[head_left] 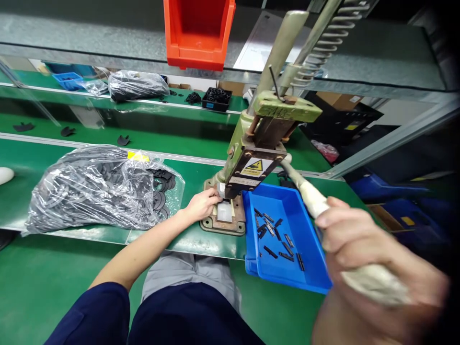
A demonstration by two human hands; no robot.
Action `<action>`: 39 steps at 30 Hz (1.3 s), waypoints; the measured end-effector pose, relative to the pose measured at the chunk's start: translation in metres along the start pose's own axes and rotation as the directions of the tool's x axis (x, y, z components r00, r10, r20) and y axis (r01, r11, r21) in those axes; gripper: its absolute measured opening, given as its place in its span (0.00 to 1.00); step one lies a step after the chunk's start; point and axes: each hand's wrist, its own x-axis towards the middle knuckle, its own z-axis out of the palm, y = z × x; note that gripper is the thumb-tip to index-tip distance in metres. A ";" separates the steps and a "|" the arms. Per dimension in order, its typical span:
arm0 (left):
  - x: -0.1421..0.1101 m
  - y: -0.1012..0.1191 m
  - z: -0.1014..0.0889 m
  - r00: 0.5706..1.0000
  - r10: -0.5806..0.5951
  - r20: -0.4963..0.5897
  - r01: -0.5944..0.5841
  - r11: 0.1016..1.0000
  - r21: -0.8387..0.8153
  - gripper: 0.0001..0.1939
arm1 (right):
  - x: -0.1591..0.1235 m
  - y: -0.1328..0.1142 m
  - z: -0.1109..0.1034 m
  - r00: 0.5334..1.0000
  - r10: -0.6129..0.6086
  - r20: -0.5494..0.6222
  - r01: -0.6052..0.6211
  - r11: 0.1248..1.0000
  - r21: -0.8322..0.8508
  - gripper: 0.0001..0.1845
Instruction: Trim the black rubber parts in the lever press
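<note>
A green hand-lever press (247,158) stands on the bench, a yellow warning label on its front. My right hand (362,244) is wrapped around the press's pale, tape-covered lever (309,194). At the press base (230,225), my left hand (204,205) has its fingertips closed by the white block (224,212) under the ram. A small dark piece shows at those fingertips, mostly hidden by the fingers and the ram. Just right of the press, a blue bin (305,239) contains several small black strip-shaped parts (276,230).
A large clear plastic bag (97,187) of dark curved parts lies left of the press. Overhead, a red-orange bin (199,33) sits on a shelf (89,38). Behind the bench are a black tray (216,99), another bag (138,85) and a few loose dark pieces (123,140).
</note>
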 end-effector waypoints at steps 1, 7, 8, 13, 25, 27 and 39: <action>0.000 -0.001 0.001 1.000 -0.001 -0.001 0.001 1.000 0.003 0.20 | -0.016 0.008 0.003 0.997 -0.071 -0.005 0.072 0.997 0.028 0.22; 0.000 0.001 0.003 0.999 -0.033 0.016 0.033 0.999 0.000 0.20 | -0.063 0.044 0.026 0.937 -0.258 -0.235 0.285 0.954 0.088 0.08; -0.001 0.002 0.003 0.999 -0.033 0.021 0.033 0.999 -0.004 0.21 | -0.064 0.046 0.027 0.937 -0.257 -0.239 0.285 0.954 0.093 0.08; -0.018 0.009 -0.018 0.992 -0.088 0.094 0.083 0.995 0.053 0.21 | -0.062 0.052 0.027 0.912 -0.304 -0.274 0.343 0.933 0.109 0.09; -0.086 -0.020 -0.106 0.602 -0.798 0.033 0.592 0.474 0.652 0.18 | -0.065 0.053 0.029 0.915 -0.243 -0.321 0.298 0.945 0.134 0.12; -0.081 -0.021 -0.103 0.597 -0.801 0.046 0.583 0.472 0.661 0.18 | -0.064 0.053 0.029 0.912 -0.265 -0.314 0.320 0.938 0.137 0.11; -0.058 -0.023 -0.104 0.597 -0.798 0.083 0.537 0.475 0.697 0.16 | -0.063 0.047 0.023 0.932 -0.271 -0.240 0.305 0.945 0.118 0.08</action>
